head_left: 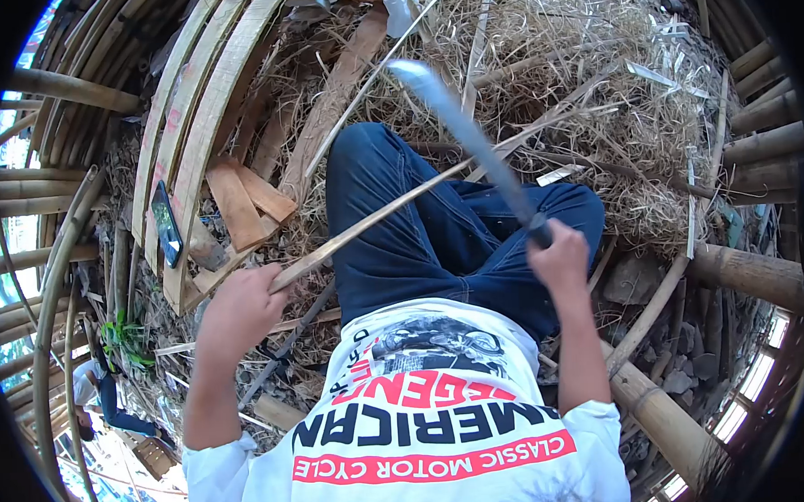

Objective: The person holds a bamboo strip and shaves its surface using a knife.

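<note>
A person in dark blue trousers [391, 198] sits cross-legged on the ground amid wood scraps, with a long wooden strip [374, 221] and a large knife [473, 131] in hand. The left hand [247, 303], to the left of the trousers, is closed around the near end of the strip, which slants across the top of the trousers, its thin far end reaching out ahead of them to the right. The right hand [559, 253], over the right side of the trousers, grips the dark handle of the knife; the slightly blurred blade points forward beyond the trousers and crosses the line of the strip. Whether blade and wood touch cannot be told.

Pale shavings [632, 169] blanket the ground ahead and to the right of the trousers. To their left, a phone [165, 225] rests on long, curved-looking boards [207, 107], with short wooden pieces [238, 204] between boards and trousers. A thick bamboo pole [748, 276] runs well to the right of the trousers, and a leafy green plant [123, 339] grows well to their left. Behind the trousers, a white shirt [430, 483] reads "Classic Motor Cycle."
</note>
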A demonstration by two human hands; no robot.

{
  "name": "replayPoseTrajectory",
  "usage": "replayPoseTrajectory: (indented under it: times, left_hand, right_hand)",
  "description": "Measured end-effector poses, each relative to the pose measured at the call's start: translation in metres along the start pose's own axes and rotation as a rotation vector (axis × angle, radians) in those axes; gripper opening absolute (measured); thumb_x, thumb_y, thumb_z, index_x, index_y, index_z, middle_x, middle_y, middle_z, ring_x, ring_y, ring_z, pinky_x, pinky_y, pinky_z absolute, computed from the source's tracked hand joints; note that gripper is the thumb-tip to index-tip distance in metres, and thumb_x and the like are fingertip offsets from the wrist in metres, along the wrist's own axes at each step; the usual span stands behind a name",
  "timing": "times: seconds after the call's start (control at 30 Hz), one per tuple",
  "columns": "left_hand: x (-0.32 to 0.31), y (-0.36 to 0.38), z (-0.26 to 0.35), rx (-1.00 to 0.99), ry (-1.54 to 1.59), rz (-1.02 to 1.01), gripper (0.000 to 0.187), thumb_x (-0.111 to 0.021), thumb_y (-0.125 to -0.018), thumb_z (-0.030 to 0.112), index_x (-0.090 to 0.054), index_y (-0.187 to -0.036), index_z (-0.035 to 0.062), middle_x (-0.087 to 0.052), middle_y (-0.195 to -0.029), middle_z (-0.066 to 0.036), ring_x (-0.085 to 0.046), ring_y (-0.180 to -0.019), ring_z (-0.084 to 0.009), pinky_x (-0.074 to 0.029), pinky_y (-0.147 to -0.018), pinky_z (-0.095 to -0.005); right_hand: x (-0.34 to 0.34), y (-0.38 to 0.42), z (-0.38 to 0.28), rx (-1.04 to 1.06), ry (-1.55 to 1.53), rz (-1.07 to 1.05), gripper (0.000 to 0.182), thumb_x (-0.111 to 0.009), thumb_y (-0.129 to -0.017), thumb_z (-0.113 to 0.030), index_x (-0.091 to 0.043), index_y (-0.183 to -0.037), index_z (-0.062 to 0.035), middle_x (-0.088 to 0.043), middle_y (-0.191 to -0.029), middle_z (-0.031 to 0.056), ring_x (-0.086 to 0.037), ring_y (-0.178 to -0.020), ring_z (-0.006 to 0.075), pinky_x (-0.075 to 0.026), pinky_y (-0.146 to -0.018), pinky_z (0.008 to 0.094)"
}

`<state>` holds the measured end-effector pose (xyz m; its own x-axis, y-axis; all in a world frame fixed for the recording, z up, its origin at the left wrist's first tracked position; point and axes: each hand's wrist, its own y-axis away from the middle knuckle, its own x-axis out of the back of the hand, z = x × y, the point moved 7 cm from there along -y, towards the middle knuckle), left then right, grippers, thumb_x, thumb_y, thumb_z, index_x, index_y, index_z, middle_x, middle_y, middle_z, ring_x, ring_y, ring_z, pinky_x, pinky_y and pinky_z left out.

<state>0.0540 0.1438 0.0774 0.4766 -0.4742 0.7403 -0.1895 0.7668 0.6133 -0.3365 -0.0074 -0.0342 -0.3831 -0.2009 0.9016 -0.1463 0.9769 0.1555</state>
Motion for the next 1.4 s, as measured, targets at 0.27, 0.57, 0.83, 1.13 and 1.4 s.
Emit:
replayPoseTrajectory:
  times: [0.27, 0.57, 0.83, 1.13, 1.4]
  left_hand:
    - [-0.005, -0.008, -0.007, -0.049, 0.041, -0.046, 0.019, -0.055, -0.088, 0.016, -0.063, -0.090, -0.0017, -0.064, -0.082, -0.025, -0.062, -0.083, -0.0440, -0.048, -0.076, -0.0510]
    - [0.004, 0.006, -0.017, 0.036, 0.062, -0.088, 0.019, -0.054, -0.088, 0.016, -0.064, -0.089, -0.0014, -0.063, -0.078, -0.024, -0.062, -0.079, -0.0425, -0.048, -0.073, -0.0486]
    - [-0.011, -0.013, 0.000, -0.070, 0.093, -0.079, 0.021, -0.054, -0.089, 0.016, -0.066, -0.091, -0.0010, -0.064, -0.077, -0.024, -0.062, -0.077, -0.0421, -0.048, -0.072, -0.0482]
    - [-0.014, -0.001, -0.018, 0.007, 0.099, -0.181, 0.021, -0.056, -0.090, 0.017, -0.066, -0.093, -0.0015, -0.064, -0.077, -0.025, -0.065, -0.080, -0.0412, -0.050, -0.076, -0.0498]
    - [-0.018, -0.028, 0.002, -0.111, 0.115, -0.088, 0.022, -0.055, -0.088, 0.017, -0.065, -0.091, -0.0031, -0.063, -0.074, -0.024, -0.062, -0.072, -0.0414, -0.048, -0.069, -0.0477]
  right_hand:
    - [0.018, -0.010, 0.028, -0.059, 0.093, 0.044, 0.020, -0.072, -0.077, -0.024, -0.067, -0.082, -0.0055, -0.068, -0.074, 0.0228, -0.068, -0.076, 0.0439, -0.054, -0.071, 0.0520]
    - [0.006, -0.035, 0.036, -0.126, 0.045, 0.032, 0.018, -0.068, -0.077, -0.022, -0.071, -0.088, -0.0071, -0.070, -0.083, 0.0219, -0.068, -0.080, 0.0428, -0.054, -0.076, 0.0513]
    - [0.019, -0.018, 0.008, -0.011, 0.100, -0.016, 0.020, -0.072, -0.078, -0.025, -0.068, -0.085, -0.0062, -0.069, -0.077, 0.0229, -0.068, -0.078, 0.0435, -0.054, -0.074, 0.0529]
    - [0.015, -0.045, 0.050, -0.290, 0.064, -0.060, 0.021, -0.067, -0.078, -0.020, -0.073, -0.092, -0.0061, -0.071, -0.085, 0.0224, -0.069, -0.084, 0.0411, -0.055, -0.078, 0.0501]
    - [0.016, -0.033, 0.057, -0.109, -0.172, -0.003, 0.019, -0.064, -0.075, -0.014, -0.062, -0.075, 0.0046, -0.065, -0.071, 0.0257, -0.066, -0.072, 0.0447, -0.050, -0.062, 0.0463]
